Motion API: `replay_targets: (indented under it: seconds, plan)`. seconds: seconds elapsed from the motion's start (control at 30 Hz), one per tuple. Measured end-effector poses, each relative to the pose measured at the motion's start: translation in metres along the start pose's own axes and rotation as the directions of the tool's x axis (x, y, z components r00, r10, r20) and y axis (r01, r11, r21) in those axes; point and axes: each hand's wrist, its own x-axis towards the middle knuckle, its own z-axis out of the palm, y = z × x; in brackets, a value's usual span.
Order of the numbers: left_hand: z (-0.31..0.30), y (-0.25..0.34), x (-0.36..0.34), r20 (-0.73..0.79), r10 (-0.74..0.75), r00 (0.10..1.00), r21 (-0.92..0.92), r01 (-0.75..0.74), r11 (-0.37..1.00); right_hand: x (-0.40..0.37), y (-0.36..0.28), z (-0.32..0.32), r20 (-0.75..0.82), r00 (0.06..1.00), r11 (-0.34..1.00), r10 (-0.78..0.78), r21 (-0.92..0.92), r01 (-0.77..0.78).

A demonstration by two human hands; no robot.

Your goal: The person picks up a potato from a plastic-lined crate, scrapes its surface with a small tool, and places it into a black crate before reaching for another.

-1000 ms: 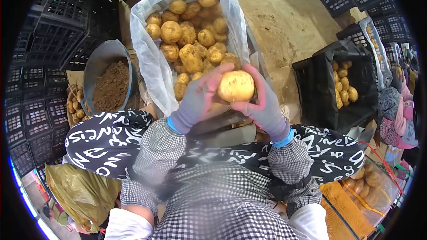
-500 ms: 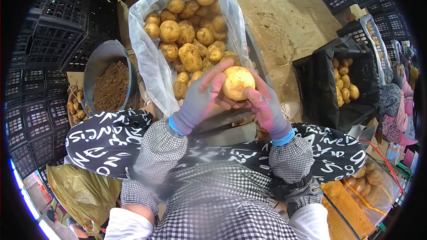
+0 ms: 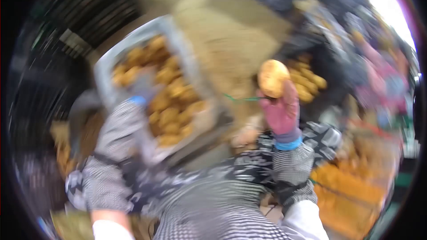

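A yellow potato [image 3: 273, 78] is gripped in my right hand [image 3: 281, 112], which wears a pink and grey glove. It is raised between the lined crate and a black-lined box of potatoes [image 3: 304, 80]. My left hand [image 3: 146, 83], in a grey glove, reaches in among the potatoes [image 3: 171, 113] of the crate with the white liner [image 3: 103, 78]. Motion smears its fingers, so whether it holds one of them is not visible.
Dark stacked crates [image 3: 35, 93] line the left side. A grey bucket [image 3: 82, 106] stands beside the lined crate. People in pink clothing [image 3: 378, 75] are at the far right. Orange bagged goods [image 3: 351, 186] lie at lower right.
Both hands were together around the potato. My right hand has carried it to the right, and my left hand has let go and moved left over the crate. The view has turned and blurred.
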Motion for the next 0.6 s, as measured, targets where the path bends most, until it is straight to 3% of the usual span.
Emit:
replay_targets:
  seconds: [0.03,0.07,0.1,0.13,0.17,0.2,0.27,0.3,0.33,0.37,0.4,0.47,0.5,0.53,0.6]
  plan:
    - [-0.024,0.002,0.018,0.134,-0.033,0.99,0.167,0.01,0.986,-0.01,-0.026,-0.009,0.178,0.956,0.966,-0.233,-0.075,0.249]
    - [0.004,-0.051,0.023,0.268,-0.043,0.963,0.285,-0.037,0.958,-0.023,-0.056,-0.018,0.362,0.839,0.865,-0.407,-0.144,0.481]
    - [0.03,-0.102,0.029,0.396,-0.051,0.917,0.382,-0.114,0.917,-0.044,-0.093,-0.005,0.21,0.818,0.796,-0.536,-0.198,0.572]
    - [0.086,-0.193,0.019,0.364,0.083,0.928,0.406,-0.238,0.882,-0.066,-0.131,0.008,0.043,0.761,0.721,-0.647,-0.291,0.629]
    - [0.122,-0.245,0.022,0.483,-0.057,0.874,0.569,-0.264,0.779,-0.091,-0.168,0.022,-0.12,0.676,0.658,-0.727,-0.4,0.638]
    - [0.118,-0.235,0.032,0.549,-0.129,0.826,0.683,-0.354,0.639,-0.116,-0.208,0.013,-0.1,0.615,0.603,-0.782,-0.369,0.708]
    - [0.118,-0.204,0.06,0.567,-0.26,0.782,0.74,-0.344,0.579,-0.17,-0.296,0.007,0.093,0.453,0.353,-0.887,-0.495,0.794]
    - [0.112,-0.189,0.06,0.591,-0.342,0.731,0.745,-0.332,0.578,-0.186,-0.325,0.013,0.077,0.208,0.103,-0.975,-0.671,0.734]
    - [0.094,-0.169,0.06,0.606,-0.429,0.669,0.755,-0.315,0.575,-0.213,-0.366,0.018,0.042,0.186,0.121,-0.982,-0.619,0.776]
    - [0.093,-0.172,0.055,0.582,-0.336,0.74,0.74,-0.311,0.596,-0.243,-0.418,0.006,0.065,0.125,0.054,-0.99,-0.645,0.762]
    - [0.081,-0.168,0.051,0.587,-0.311,0.747,0.697,-0.272,0.664,-0.26,-0.45,-0.008,0.084,0.061,-0.011,-0.995,-0.667,0.745]
    - [0.032,-0.1,0.045,0.59,-0.263,0.763,0.594,-0.189,0.782,-0.252,-0.458,0.007,-0.234,-0.067,0.073,-0.97,-0.544,0.836]
    - [0.014,-0.072,0.04,0.543,-0.194,0.817,0.37,-0.025,0.929,-0.245,-0.449,-0.012,-0.027,0.091,0.088,-0.995,-0.627,0.774]
    - [0.0,-0.052,0.033,0.466,-0.162,0.87,0.11,0.125,0.986,-0.239,-0.441,-0.033,0.182,0.243,0.048,-0.953,-0.7,0.712]
    - [0.012,-0.041,0.027,0.372,-0.06,0.926,-0.152,0.125,0.981,-0.167,-0.345,-0.014,0.324,0.393,0.002,-0.86,-0.77,0.638]
